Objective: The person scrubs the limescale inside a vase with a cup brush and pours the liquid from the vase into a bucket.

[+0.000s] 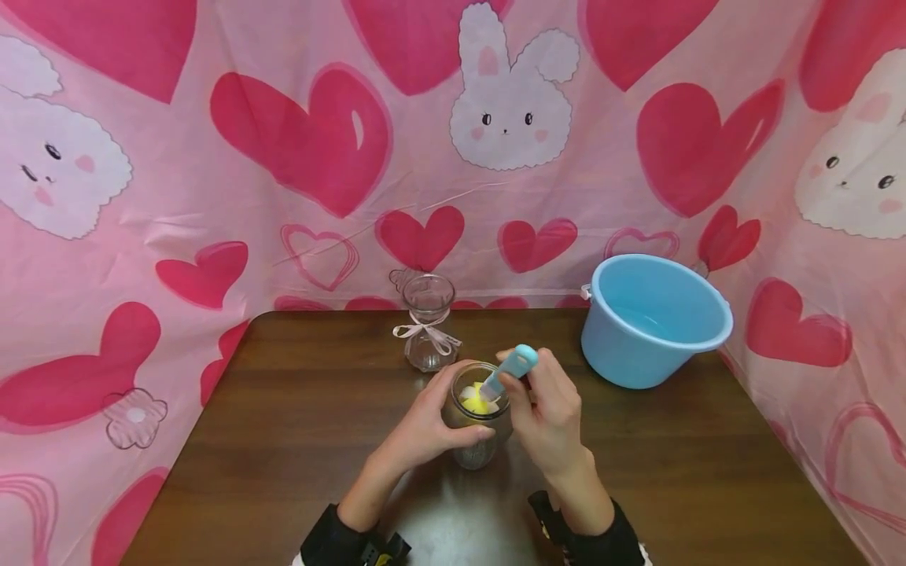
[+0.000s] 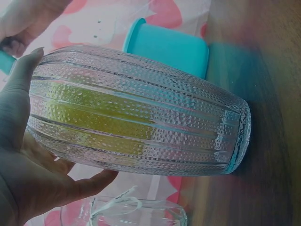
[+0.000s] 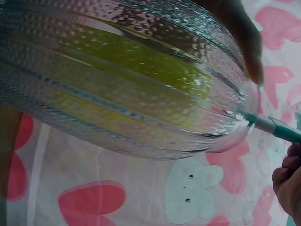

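A textured clear glass jar (image 1: 476, 424) stands on the brown table (image 1: 283, 440) in front of me. My left hand (image 1: 425, 428) grips it round the side, fingers and thumb curled about the glass (image 2: 141, 117). My right hand (image 1: 548, 413) holds the light blue handle of a brush (image 1: 513, 368) whose yellow and white sponge head (image 1: 477, 397) sits inside the jar mouth. Through the jar wall (image 3: 117, 80) the yellow sponge shows as a blur. The brush shaft (image 3: 277, 127) leaves the rim toward my right fingers (image 3: 287, 181).
A small clear glass vase (image 1: 427, 324) tied with a pale ribbon stands just behind the jar. A light blue plastic basin (image 1: 651, 318) sits at the table's back right. A pink heart and bunny cloth (image 1: 425, 157) walls in the table on three sides.
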`<state>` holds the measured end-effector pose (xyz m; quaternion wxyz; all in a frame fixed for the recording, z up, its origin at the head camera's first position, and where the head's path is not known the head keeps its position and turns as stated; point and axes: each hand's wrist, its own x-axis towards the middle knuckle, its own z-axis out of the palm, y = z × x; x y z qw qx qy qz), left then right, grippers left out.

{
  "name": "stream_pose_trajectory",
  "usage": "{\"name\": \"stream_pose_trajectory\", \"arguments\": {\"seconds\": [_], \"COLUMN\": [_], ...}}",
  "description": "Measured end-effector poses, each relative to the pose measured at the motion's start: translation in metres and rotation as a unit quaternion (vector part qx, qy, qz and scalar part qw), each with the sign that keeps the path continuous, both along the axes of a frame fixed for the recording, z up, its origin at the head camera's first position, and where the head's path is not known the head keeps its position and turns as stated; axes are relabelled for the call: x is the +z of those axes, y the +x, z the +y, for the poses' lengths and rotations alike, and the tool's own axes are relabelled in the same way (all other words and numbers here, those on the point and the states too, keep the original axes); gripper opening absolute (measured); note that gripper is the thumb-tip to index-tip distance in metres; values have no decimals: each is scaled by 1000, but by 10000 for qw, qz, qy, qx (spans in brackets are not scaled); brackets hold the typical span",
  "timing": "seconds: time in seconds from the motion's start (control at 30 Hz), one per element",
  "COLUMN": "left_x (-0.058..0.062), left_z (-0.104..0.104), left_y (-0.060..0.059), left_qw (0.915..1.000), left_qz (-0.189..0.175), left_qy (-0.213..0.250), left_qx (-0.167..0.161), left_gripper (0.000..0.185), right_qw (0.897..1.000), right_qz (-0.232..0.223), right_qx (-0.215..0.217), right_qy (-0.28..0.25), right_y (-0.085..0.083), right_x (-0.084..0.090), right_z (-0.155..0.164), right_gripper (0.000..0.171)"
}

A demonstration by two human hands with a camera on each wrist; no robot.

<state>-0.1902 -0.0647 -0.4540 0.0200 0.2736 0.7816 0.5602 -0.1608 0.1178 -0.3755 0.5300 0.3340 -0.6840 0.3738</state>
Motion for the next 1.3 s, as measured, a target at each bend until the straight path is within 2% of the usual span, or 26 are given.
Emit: {"name": "stream_pose_trajectory", "arguments": {"seconds": [0.17,0.27,0.47,0.53,0.7,0.77,0.9,1.07,1.13,1.3], "left_x": [-3,-2,1,1,1,1,2,3,2,1], "left_z": [0,0,-2,-2,-1,-1,-2,-2,-2,-1], "left_y": [0,-1,-1,-1,-1,-1,-3,-3,-2,-1], "left_qw": [9999,9999,10000,10000,9999,9999,9999,9999,9998,9999], "left_qz": [109,109,23,3,102,133,86,-66,-105,-100], "left_qy": [-17,-25,-42,-49,-70,-27,28,-131,-174,-126], "left_qx": [-55,-34,73,84,-6,-49,-56,22,35,18], "left_gripper": [83,83,83,83,83,82,83,85,86,85], "right_qw": [9979,9969,9994,9992,9983,9975,9973,9881,9857,9863], "right_qz": [424,506,-232,-323,244,308,-366,-1348,-1539,-1628], "right_qx": [-159,-34,233,230,524,627,632,593,552,256], "right_qy": [-458,-599,-47,99,-104,-131,86,454,407,115], "right_y": [7,8,2,0,0,1,0,-8,-10,-10], "right_x": [3,4,3,2,0,0,-3,-9,-10,-9], "right_z": [0,0,-2,-2,-3,-2,-1,-3,-3,1], "right_gripper": [43,44,37,36,37,37,34,28,29,32]}}
